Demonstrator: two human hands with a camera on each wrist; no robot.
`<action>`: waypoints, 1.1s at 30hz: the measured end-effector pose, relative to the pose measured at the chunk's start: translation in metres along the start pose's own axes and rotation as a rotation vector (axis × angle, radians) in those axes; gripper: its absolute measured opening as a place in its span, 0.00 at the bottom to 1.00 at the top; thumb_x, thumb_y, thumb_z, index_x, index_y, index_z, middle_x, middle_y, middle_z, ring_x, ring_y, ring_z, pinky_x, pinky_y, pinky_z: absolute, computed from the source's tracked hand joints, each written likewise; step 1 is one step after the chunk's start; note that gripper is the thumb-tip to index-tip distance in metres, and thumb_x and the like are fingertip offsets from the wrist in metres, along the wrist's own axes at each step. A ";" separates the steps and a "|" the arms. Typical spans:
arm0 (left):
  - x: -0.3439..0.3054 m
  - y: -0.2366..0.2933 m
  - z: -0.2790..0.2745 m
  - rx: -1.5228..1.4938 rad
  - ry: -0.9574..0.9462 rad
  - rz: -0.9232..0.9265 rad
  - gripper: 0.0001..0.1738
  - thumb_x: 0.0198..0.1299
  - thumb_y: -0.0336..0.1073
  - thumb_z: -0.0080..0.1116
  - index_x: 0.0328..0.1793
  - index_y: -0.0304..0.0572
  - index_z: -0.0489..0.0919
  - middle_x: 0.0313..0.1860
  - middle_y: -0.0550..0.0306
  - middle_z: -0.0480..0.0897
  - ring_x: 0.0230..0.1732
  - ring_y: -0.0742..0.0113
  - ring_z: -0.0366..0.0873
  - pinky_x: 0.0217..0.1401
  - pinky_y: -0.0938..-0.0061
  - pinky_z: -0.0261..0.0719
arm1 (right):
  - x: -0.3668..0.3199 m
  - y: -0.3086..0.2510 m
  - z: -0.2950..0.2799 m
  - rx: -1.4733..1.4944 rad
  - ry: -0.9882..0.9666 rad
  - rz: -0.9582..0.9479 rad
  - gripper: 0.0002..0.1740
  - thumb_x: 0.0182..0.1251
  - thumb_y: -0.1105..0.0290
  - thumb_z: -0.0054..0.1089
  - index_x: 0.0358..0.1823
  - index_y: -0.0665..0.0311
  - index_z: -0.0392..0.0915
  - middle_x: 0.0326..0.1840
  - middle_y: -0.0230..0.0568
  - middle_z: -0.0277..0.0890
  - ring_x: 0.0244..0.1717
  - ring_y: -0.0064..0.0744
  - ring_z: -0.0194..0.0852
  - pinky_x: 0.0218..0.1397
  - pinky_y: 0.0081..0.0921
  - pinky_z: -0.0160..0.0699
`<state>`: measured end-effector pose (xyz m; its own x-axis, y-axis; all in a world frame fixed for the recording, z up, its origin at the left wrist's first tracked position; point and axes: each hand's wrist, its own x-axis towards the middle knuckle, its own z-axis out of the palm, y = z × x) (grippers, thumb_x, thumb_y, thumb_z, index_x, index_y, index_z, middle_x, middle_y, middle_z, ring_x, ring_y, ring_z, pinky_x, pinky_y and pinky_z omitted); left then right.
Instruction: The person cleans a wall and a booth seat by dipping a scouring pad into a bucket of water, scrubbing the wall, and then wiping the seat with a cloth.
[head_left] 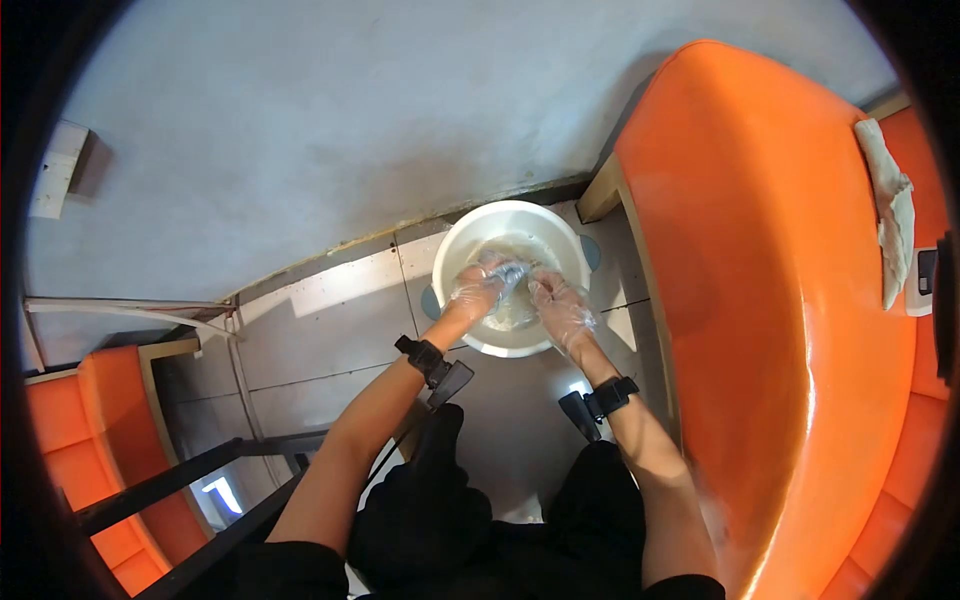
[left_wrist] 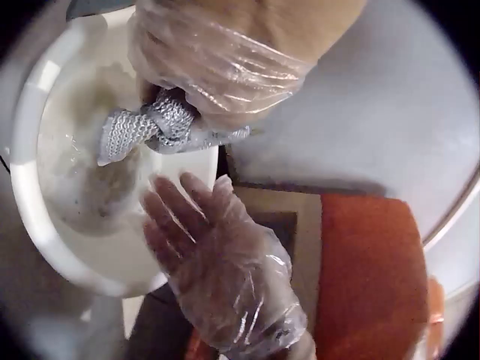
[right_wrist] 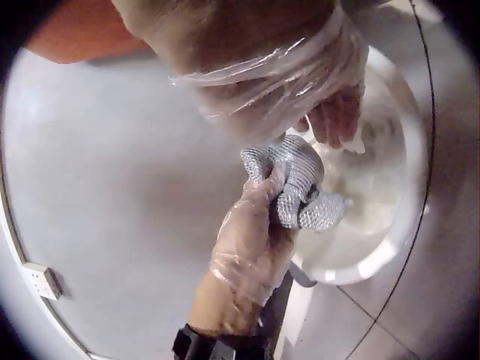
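Both hands wear clear plastic gloves and are over a white basin (head_left: 455, 240) with cloudy water in it. My left hand (head_left: 480, 287) grips a bunched silver mesh scrubbing cloth (right_wrist: 302, 169), its thumb laid across the folds. In the left wrist view, a twisted end of the cloth (left_wrist: 124, 135) sticks out from the fist over the water. My right hand (head_left: 562, 308) is beside it on the right. Its fingers (left_wrist: 176, 214) are extended and hold nothing, with the palm showing in the left wrist view.
An orange padded bench (head_left: 720, 250) stands close on the right, with a folded pale cloth (head_left: 888, 210) on it. Behind the basin rises a grey wall (head_left: 300, 120). Tiled floor (head_left: 330, 340) lies to the left, with a black metal frame (head_left: 180, 490) near the left arm.
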<state>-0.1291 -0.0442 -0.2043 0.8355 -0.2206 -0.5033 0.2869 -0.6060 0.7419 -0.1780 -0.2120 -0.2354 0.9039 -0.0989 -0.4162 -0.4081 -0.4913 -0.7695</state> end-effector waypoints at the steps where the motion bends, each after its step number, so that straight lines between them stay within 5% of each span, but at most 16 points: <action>1: 0.018 -0.035 0.013 -0.068 0.104 0.026 0.23 0.61 0.37 0.55 0.64 0.51 0.74 0.53 0.50 0.80 0.49 0.58 0.80 0.55 0.69 0.76 | 0.011 0.016 0.014 0.139 -0.043 -0.009 0.22 0.73 0.55 0.52 0.62 0.57 0.72 0.51 0.42 0.80 0.50 0.37 0.80 0.54 0.32 0.76; 2: 0.013 -0.034 0.014 -0.068 0.105 0.021 0.23 0.61 0.37 0.55 0.64 0.51 0.74 0.53 0.50 0.80 0.49 0.58 0.80 0.55 0.69 0.76 | 0.016 0.025 0.023 0.278 -0.086 -0.018 0.28 0.74 0.52 0.52 0.68 0.58 0.67 0.53 0.42 0.79 0.52 0.36 0.79 0.55 0.33 0.75; 4: -0.002 -0.028 0.017 -0.152 0.406 0.189 0.24 0.60 0.36 0.57 0.64 0.51 0.71 0.53 0.53 0.81 0.48 0.61 0.80 0.54 0.70 0.76 | 0.004 -0.008 0.022 0.395 -0.092 0.041 0.34 0.74 0.48 0.50 0.73 0.59 0.59 0.56 0.42 0.76 0.53 0.36 0.77 0.56 0.35 0.75; 6: -0.011 -0.030 0.020 -0.198 0.361 0.158 0.25 0.58 0.35 0.58 0.64 0.50 0.69 0.52 0.52 0.81 0.47 0.62 0.80 0.54 0.71 0.77 | -0.005 -0.038 0.021 0.513 -0.103 0.100 0.40 0.73 0.44 0.49 0.77 0.61 0.52 0.59 0.42 0.73 0.54 0.36 0.75 0.56 0.36 0.74; 8: -0.032 -0.020 0.017 -0.281 0.279 0.122 0.24 0.58 0.34 0.58 0.62 0.47 0.73 0.53 0.48 0.82 0.51 0.60 0.80 0.56 0.71 0.75 | -0.007 -0.059 0.022 0.703 -0.098 0.239 0.44 0.75 0.46 0.45 0.80 0.62 0.39 0.69 0.49 0.67 0.67 0.43 0.66 0.69 0.31 0.62; 13: -0.057 -0.006 0.024 -0.321 0.351 0.069 0.22 0.60 0.28 0.58 0.61 0.36 0.74 0.49 0.48 0.83 0.47 0.65 0.80 0.54 0.73 0.76 | -0.006 -0.056 0.049 0.957 0.007 0.328 0.35 0.75 0.45 0.42 0.71 0.64 0.59 0.62 0.50 0.72 0.61 0.43 0.71 0.65 0.34 0.66; 16: -0.058 -0.006 0.028 -0.147 0.421 0.094 0.17 0.59 0.26 0.58 0.56 0.36 0.75 0.46 0.48 0.82 0.46 0.65 0.79 0.53 0.71 0.76 | -0.014 -0.066 0.056 0.517 0.206 0.264 0.25 0.77 0.51 0.41 0.55 0.68 0.70 0.48 0.58 0.77 0.48 0.54 0.77 0.55 0.42 0.71; 19: -0.063 -0.006 0.024 -0.116 0.427 0.167 0.16 0.59 0.23 0.57 0.54 0.38 0.75 0.46 0.49 0.81 0.47 0.65 0.78 0.53 0.71 0.75 | -0.009 -0.057 0.052 0.164 0.241 0.032 0.23 0.79 0.54 0.36 0.50 0.68 0.73 0.42 0.60 0.79 0.45 0.57 0.78 0.53 0.44 0.72; 24: -0.067 -0.009 0.026 -0.247 0.323 0.128 0.17 0.59 0.29 0.58 0.55 0.42 0.73 0.45 0.48 0.82 0.46 0.60 0.79 0.53 0.69 0.75 | -0.011 -0.058 0.040 0.014 0.216 -0.019 0.27 0.80 0.55 0.30 0.45 0.69 0.76 0.39 0.61 0.80 0.45 0.59 0.79 0.53 0.46 0.73; 29: -0.066 -0.007 0.026 -0.479 0.190 -0.029 0.20 0.62 0.26 0.55 0.61 0.44 0.71 0.56 0.51 0.79 0.55 0.65 0.75 0.59 0.72 0.72 | -0.007 -0.059 0.035 -0.062 0.176 0.003 0.30 0.80 0.54 0.28 0.43 0.70 0.78 0.41 0.61 0.80 0.45 0.59 0.79 0.54 0.45 0.74; 33: -0.067 -0.010 0.036 -0.656 0.309 0.088 0.27 0.64 0.28 0.56 0.70 0.47 0.67 0.66 0.49 0.73 0.65 0.64 0.69 0.66 0.73 0.67 | -0.006 -0.058 0.034 -0.042 0.217 -0.016 0.29 0.80 0.54 0.30 0.42 0.69 0.80 0.41 0.61 0.81 0.44 0.59 0.79 0.53 0.43 0.74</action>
<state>-0.2048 -0.0509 -0.1942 0.9346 0.0371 -0.3537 0.3537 0.0075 0.9353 -0.1639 -0.1533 -0.2050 0.9185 -0.2722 -0.2868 -0.3918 -0.5290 -0.7527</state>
